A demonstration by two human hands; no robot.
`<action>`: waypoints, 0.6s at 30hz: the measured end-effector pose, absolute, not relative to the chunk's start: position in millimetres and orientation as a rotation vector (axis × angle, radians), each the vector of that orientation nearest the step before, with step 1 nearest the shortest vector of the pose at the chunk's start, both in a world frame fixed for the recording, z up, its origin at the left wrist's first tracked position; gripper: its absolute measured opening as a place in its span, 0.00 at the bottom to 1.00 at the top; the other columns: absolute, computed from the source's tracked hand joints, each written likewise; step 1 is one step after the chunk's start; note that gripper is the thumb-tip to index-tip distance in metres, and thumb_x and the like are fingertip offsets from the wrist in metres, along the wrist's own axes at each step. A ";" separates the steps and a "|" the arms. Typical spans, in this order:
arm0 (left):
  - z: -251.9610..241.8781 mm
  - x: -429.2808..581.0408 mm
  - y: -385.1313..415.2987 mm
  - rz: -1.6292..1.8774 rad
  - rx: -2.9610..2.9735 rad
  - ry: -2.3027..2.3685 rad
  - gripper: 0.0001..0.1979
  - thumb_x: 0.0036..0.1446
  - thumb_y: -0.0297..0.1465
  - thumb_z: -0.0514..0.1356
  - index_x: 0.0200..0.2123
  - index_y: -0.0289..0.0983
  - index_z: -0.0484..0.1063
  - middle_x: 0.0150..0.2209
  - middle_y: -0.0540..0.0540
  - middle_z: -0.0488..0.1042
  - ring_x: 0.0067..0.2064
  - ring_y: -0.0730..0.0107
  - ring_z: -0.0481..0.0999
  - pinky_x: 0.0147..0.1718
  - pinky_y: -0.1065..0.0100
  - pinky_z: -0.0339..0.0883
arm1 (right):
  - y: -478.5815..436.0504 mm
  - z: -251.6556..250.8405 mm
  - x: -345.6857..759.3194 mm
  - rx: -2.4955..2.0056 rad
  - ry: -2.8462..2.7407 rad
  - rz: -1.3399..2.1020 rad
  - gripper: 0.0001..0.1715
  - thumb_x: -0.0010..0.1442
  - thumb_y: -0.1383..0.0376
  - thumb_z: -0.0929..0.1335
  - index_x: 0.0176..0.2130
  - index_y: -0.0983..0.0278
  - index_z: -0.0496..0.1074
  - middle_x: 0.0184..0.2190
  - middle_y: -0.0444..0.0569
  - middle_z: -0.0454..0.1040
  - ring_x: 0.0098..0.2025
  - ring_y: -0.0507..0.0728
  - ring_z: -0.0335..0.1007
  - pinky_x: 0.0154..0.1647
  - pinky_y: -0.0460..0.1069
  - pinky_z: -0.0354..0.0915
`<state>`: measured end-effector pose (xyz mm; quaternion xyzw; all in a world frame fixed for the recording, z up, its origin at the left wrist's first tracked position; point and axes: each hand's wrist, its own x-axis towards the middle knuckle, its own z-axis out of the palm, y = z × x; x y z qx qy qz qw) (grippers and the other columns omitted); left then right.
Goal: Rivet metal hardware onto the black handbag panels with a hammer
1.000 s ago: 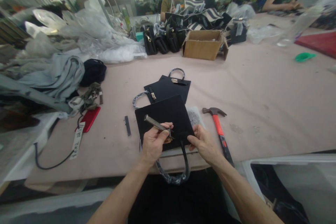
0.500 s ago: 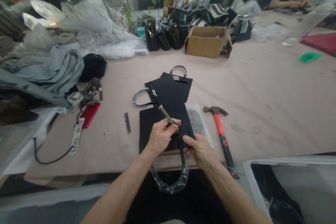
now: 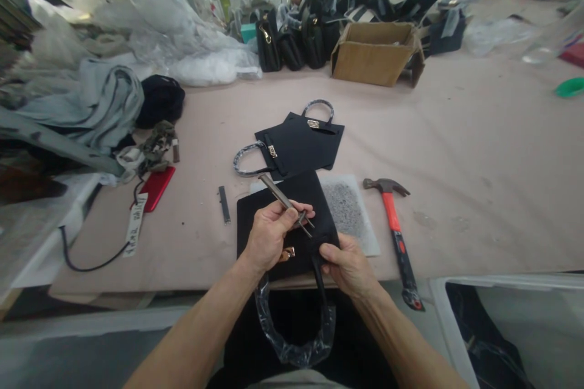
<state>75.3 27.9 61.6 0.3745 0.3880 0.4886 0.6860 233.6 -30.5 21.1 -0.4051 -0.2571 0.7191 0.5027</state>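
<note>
My left hand [image 3: 267, 234] is closed around a metal two-pronged punch [image 3: 277, 193], its prongs slanting down just over a black bag panel [image 3: 258, 213]. I cannot tell whether the prong tips touch the surface. My right hand [image 3: 349, 264] pinches the panel's right edge, thumb on top, beside the base of a handle. That handle [image 3: 294, 349], wrapped in clear plastic, hangs over the table's front edge. A gold clasp [image 3: 288, 253] shows by my left hand. The panel lies partly over a speckled white slab [image 3: 351, 203].
A claw hammer [image 3: 396, 228] lies on the right. Behind the panel are two more black panels [image 3: 296, 143] with handles. A small dark metal bar [image 3: 224, 203] lies left. Farther back stand a cardboard box [image 3: 374, 55] and several black bags [image 3: 269, 42]. Another person's hands are at far right.
My left hand has drawn the punch up and leftward, so both prongs and the gold clasp now show. My right hand keeps its pinch on the panel. The view has shifted slightly.
</note>
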 end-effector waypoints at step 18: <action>64.4 67.7 21.6 1.054 1.258 1.023 0.12 0.61 0.38 0.65 0.40 0.35 0.81 0.43 0.42 0.82 0.41 0.63 0.81 0.38 0.68 0.76 | -24.4 23.3 226.6 -1.014 -0.611 1.756 0.20 0.46 0.54 0.79 0.32 0.66 0.76 0.22 0.42 0.67 0.21 0.48 0.57 0.18 0.43 0.56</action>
